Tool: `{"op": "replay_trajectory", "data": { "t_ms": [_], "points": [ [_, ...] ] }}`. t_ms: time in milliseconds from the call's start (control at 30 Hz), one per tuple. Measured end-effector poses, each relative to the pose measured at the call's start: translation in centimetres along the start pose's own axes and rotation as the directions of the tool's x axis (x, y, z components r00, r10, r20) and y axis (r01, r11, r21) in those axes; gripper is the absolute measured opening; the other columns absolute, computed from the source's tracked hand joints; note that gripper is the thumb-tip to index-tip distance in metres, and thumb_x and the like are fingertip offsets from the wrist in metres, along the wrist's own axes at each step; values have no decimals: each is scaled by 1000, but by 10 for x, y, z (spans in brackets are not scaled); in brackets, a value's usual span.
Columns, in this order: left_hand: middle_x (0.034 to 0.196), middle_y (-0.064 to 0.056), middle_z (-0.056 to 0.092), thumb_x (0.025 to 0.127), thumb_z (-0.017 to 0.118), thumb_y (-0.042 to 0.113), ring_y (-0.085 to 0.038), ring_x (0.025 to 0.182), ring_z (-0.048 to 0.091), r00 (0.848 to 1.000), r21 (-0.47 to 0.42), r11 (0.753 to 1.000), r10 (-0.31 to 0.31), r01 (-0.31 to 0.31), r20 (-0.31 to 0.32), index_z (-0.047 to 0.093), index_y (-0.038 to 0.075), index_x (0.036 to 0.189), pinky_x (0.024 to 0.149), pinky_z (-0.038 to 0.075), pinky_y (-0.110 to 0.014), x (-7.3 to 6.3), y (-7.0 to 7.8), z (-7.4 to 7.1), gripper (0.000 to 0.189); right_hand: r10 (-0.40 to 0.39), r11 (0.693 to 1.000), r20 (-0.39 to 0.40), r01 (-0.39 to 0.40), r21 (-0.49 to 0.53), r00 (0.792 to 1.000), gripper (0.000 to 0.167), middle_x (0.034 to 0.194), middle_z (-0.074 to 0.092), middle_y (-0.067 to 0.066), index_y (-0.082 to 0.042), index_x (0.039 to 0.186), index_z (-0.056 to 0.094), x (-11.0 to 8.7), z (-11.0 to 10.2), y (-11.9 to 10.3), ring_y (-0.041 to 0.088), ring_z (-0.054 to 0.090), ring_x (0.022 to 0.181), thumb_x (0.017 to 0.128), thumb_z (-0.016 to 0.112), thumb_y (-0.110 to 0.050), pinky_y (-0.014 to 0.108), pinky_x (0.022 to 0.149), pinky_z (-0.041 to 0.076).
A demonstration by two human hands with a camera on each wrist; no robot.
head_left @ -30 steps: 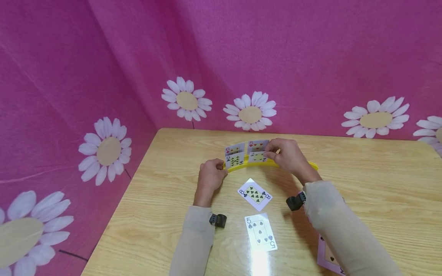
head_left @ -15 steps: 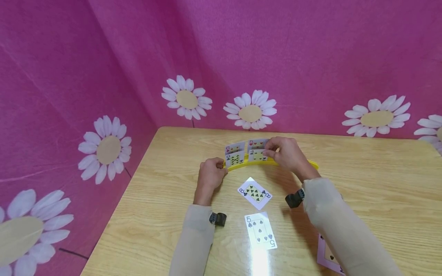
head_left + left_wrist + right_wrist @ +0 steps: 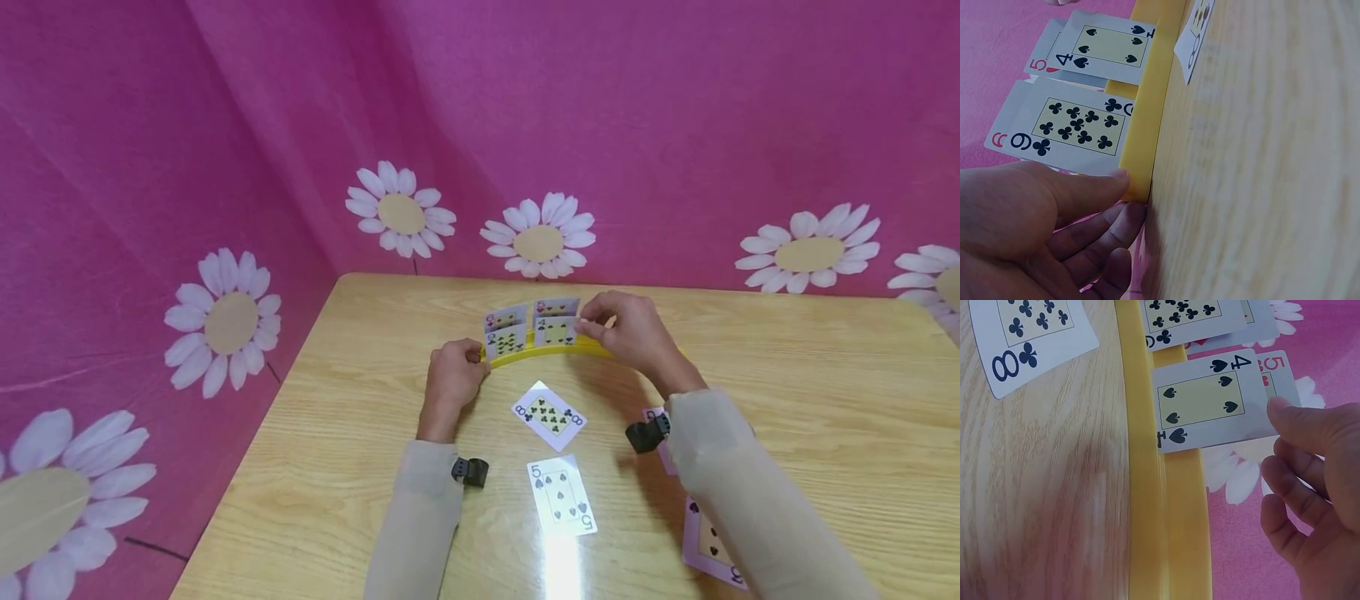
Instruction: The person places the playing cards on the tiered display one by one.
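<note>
Fingers (image 3: 1291,484) on the right hand (image 3: 630,333) are closed in a pinch with the thumb, clamped on the upper right corner of a white paper four of spades (image 3: 1204,403). Its bottom edge sits in the front row of a curved yellow plastic card holder (image 3: 517,357), toward the far side of the table. My guess is that the corner grip keeps most of the face readable and lets the card be nudged in the row.

Right behind it is a white five of hearts (image 3: 555,307) with red print. To the left, the front row holds a white nine of clubs (image 3: 1079,128) with another red-printed card (image 3: 1007,128) behind.

The left hand (image 3: 456,375) has its thumb and fingers clamped on the holder's left end, probably so it doesn't slide or tip.

Nearer, flat on the table, there's a white eight of clubs (image 3: 550,417) turned at an angle, then a white five of spades (image 3: 561,496) closer in.

Hard to make out: the front lip cuts off the four's lower index, the rear red card is mostly covered so I won't swear to its number, and the right hand blocks much of the holder's right half from the head view. A pinkish-bordered spade card (image 3: 701,542) is half under the right sleeve (image 3: 757,492), and another card (image 3: 667,457) by that wrist is too covered to read.
</note>
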State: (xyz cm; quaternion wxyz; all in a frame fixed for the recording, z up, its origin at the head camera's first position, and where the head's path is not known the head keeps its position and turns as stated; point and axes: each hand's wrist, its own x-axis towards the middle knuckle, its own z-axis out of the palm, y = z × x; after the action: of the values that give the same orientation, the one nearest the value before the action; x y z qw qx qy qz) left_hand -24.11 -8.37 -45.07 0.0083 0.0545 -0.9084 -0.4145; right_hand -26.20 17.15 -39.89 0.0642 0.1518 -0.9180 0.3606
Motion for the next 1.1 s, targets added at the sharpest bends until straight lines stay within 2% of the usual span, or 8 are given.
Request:
{"op": "replay_trajectory", "data": {
  "t_ms": [333, 600, 867, 1100],
  "points": [
    [99, -8, 70, 87, 77, 6, -20, 91, 62, 1000, 11, 1000, -5, 5, -1, 71, 2, 120, 82, 51, -36, -1, 1, -1, 33, -55, 998, 22, 55, 14, 998, 8, 88, 69, 6, -3, 93, 75, -7, 2, -2, 23, 60, 79, 87, 78, -6, 38, 69, 50],
    [99, -8, 70, 87, 77, 6, -19, 91, 63, 1000, 10, 1000, 2, -2, -3, 72, 3, 119, 82, 52, -36, -1, 1, -1, 32, -25, 999, 120, 21, 28, 993, 15, 95, 69, 5, -4, 102, 76, -11, 8, -2, 23, 59, 85, 88, 77, -9, 39, 76, 49],
    [99, -8, 71, 88, 77, 7, -19, 91, 63, 1000, -4, 1000, 13, -13, -9, 72, 2, 117, 81, 52, -36, -1, -1, -2, 30, -33, 998, 218, 23, 50, 975, 19, 94, 69, 2, -4, 106, 75, -10, 15, -5, 24, 58, 85, 88, 78, -9, 37, 77, 51],
    [98, -8, 70, 87, 78, 7, -18, 90, 63, 1000, -6, 1000, 15, -15, 3, 72, 2, 118, 81, 52, -35, 0, -1, -2, 32, -35, 998, 272, 20, 57, 962, 22, 98, 69, 2, -5, 110, 75, -10, 22, -7, 23, 59, 88, 88, 77, -10, 39, 81, 52]
  ]
}}
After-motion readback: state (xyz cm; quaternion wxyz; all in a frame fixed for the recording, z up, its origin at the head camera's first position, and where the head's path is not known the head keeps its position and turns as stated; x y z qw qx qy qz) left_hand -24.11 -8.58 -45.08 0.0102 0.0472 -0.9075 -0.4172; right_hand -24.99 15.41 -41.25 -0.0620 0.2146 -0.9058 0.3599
